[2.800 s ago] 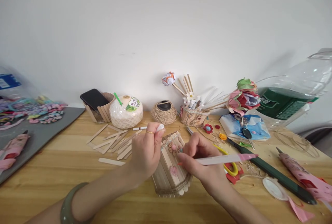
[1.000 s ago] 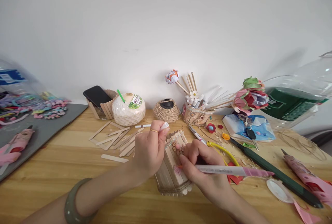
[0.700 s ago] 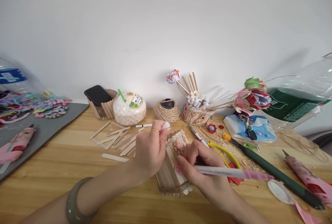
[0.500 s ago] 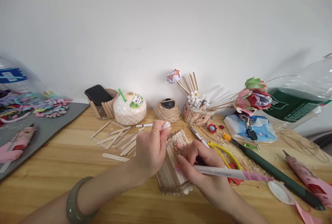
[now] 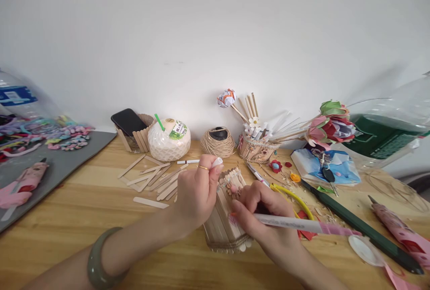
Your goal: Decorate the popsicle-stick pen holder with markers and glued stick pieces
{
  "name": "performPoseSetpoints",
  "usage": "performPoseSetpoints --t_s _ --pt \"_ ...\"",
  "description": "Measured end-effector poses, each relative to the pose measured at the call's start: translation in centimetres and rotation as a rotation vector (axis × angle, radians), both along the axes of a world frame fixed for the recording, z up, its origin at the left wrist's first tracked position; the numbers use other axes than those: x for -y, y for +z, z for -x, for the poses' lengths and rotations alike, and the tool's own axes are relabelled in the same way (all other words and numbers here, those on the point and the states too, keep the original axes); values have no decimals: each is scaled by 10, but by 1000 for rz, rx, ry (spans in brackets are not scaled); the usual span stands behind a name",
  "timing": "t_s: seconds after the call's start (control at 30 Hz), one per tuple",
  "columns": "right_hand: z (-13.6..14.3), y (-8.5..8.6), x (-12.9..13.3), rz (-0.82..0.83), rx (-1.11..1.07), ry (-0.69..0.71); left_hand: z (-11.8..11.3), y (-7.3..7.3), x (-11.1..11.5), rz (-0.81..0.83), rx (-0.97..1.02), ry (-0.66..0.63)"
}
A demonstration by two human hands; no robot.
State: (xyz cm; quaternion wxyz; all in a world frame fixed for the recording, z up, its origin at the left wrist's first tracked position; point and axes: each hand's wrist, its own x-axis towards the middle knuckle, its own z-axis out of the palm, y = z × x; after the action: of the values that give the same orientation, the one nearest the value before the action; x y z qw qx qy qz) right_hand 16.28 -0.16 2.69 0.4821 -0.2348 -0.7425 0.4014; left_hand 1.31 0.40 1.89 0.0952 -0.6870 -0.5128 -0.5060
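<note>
My left hand (image 5: pixel 198 189), with a ring and a green bangle on its arm, is closed around a small white pen cap (image 5: pixel 217 162). It rests against the upper left of a popsicle-stick box (image 5: pixel 218 227). My right hand (image 5: pixel 264 211) pinches a white and pink marker (image 5: pixel 292 223), its tip near a small pink mark on the box's stick face. A pink-centred flower (image 5: pixel 233 188) sits near the box's upper end, and twine wraps the lower end. My fingers hide part of the box.
Loose sticks (image 5: pixel 151 202) lie left of my left hand. Behind stand a wrapped coconut (image 5: pixel 169 142), a twine ball (image 5: pixel 217 143) and a pen holder (image 5: pixel 257 150). Yellow-handled scissors (image 5: pixel 292 194), a dark green tool (image 5: pixel 359 225) and a pink glue gun (image 5: pixel 399 227) lie right.
The whole view has shifted slightly, with things appearing a little further right. Both hands keep their grips, and no clear movement of the box or marker shows.
</note>
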Motion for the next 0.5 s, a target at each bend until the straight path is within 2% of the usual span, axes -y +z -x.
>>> performPoseSetpoints --t_s 0.5 --pt "1 -3 0 15 14 5 0 0 -1 -21 4 3"
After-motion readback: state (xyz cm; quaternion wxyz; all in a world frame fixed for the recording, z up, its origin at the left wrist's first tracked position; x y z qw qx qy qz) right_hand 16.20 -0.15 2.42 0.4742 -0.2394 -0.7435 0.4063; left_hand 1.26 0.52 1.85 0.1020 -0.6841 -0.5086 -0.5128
